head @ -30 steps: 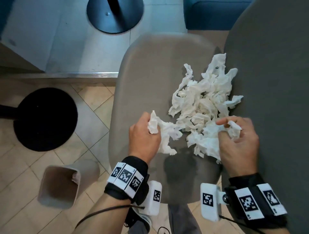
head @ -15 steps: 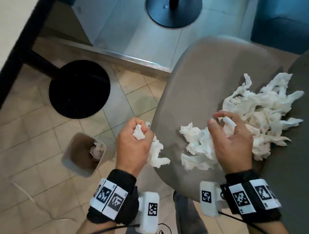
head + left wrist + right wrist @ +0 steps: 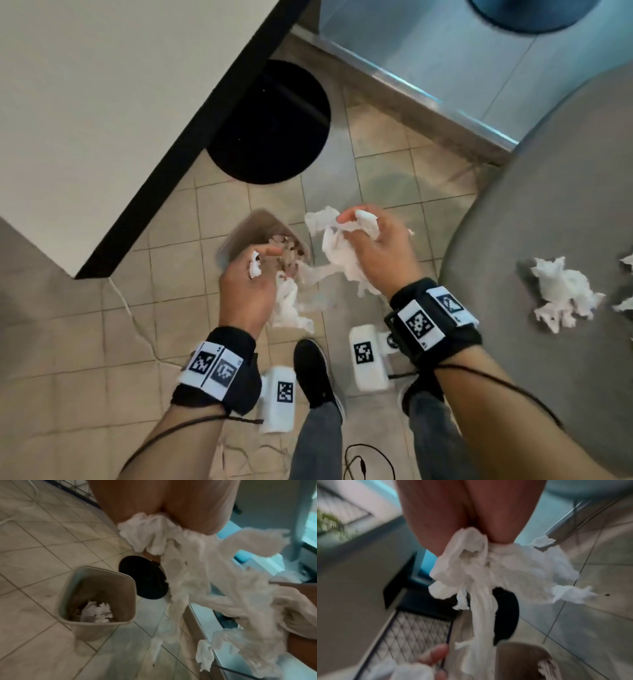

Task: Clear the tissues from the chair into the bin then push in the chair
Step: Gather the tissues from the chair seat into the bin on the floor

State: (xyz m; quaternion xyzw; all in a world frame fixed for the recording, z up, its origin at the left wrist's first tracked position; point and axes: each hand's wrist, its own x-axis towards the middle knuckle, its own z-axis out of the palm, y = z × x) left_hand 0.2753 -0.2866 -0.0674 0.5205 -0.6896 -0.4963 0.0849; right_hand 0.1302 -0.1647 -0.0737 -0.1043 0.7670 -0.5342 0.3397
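Note:
My left hand (image 3: 251, 274) grips a bunch of white tissues (image 3: 287, 305) that hangs below it, right over the small grey bin (image 3: 239, 236) on the floor. My right hand (image 3: 370, 240) holds another crumpled bunch of tissues (image 3: 337, 250) just right of the bin. In the left wrist view the tissues (image 3: 188, 563) trail from the fist beside the bin (image 3: 97, 601), which has crumpled tissue at its bottom. The right wrist view shows tissues (image 3: 481, 574) hanging from the fist above the bin rim (image 3: 522, 649). On the grey chair seat (image 3: 534, 212) lies a crumpled tissue (image 3: 561, 294).
A white table with a black edge (image 3: 191, 137) reaches over the floor at the left, with its round black base (image 3: 270, 123) behind the bin. My feet (image 3: 315, 373) stand on the tiled floor, with a thin cable (image 3: 370, 459) near them. A metal floor strip (image 3: 411, 85) runs behind.
Both hands have swung left off the chair seat with their tissue bunches and now hang over and beside the bin. The view has turned toward the floor and table.

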